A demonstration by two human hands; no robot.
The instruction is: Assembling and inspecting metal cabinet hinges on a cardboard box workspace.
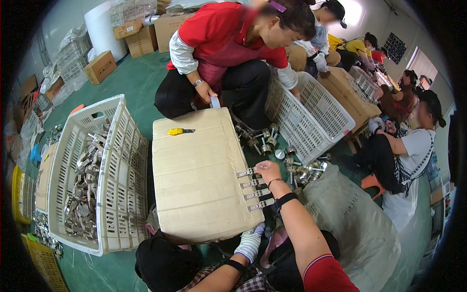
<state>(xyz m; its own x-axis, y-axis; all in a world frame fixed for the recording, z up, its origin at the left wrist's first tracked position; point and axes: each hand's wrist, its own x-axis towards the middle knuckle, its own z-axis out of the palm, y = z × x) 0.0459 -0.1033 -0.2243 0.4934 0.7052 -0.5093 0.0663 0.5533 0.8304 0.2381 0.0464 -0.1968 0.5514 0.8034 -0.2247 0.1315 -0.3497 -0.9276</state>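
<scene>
A large cardboard box [197, 180] lies in front of me as a work surface. Several flat metal latch plates [257, 194] lie in a row along its right edge. My right hand [266, 170], bare with a black wristband, pinches the farthest plate [245, 172] of the row. My left hand [250, 242], in a white and blue knit glove, is low against the box's near right corner; what it holds is hidden. A yellow utility knife [180, 131] lies on the far part of the box.
A white plastic crate [116, 146] of metal parts stands left of the box, and another white crate [316, 117] stands at the right. Loose metal lock parts [292, 163] lie on the green floor. A person in red crouches opposite, one hand [206, 91] at the box's far edge. Other workers sit at the right.
</scene>
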